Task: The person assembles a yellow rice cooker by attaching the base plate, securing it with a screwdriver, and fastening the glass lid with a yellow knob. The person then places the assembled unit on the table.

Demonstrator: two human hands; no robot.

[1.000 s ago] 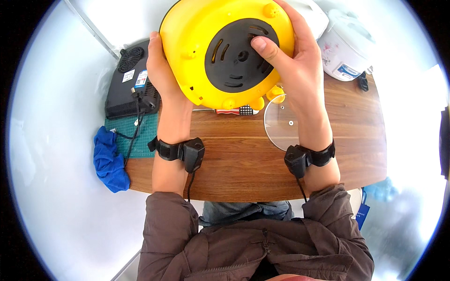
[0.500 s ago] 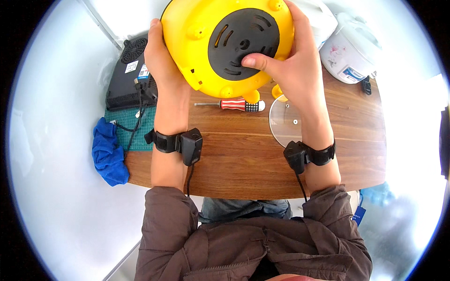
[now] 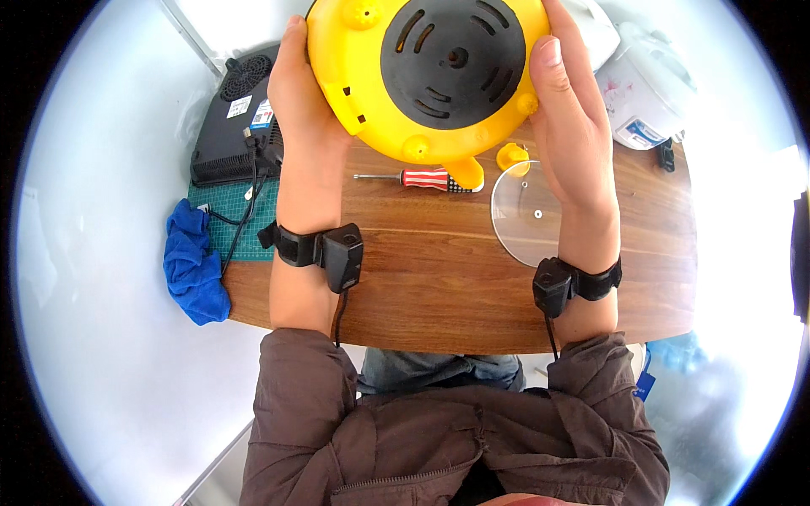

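Note:
Both of my hands hold up a round yellow electric pot point(image 3: 346, 63), its underside facing me. A round black base plate point(image 3: 413, 84) with curved vent slots and a central hole sits in that underside, with small yellow feet around it. My left hand point(image 3: 299, 93) is closed on the pot's left side, thumb up along the edge. My right hand point(image 3: 578, 118) grips the right side, its thumb against the rim; its other fingers are partly hidden. Beneath the pot lies a screwdriver point(image 3: 422, 177) with a striped handle, partly covered by a yellow tab of the pot.
A clear round lid point(image 3: 516, 215) lies by my right forearm, a yellow knob point(image 3: 511, 158) beside it. At the back right stands a white rice cooker point(image 3: 641, 84). On the left are a black vented appliance point(image 3: 232, 135), a green cutting mat point(image 3: 245, 232), a cable and a blue cloth point(image 3: 190, 261).
My right thumb has left the black base plate and now lies at the pot's right edge. The pot has shifted slightly up and right and turned a little.

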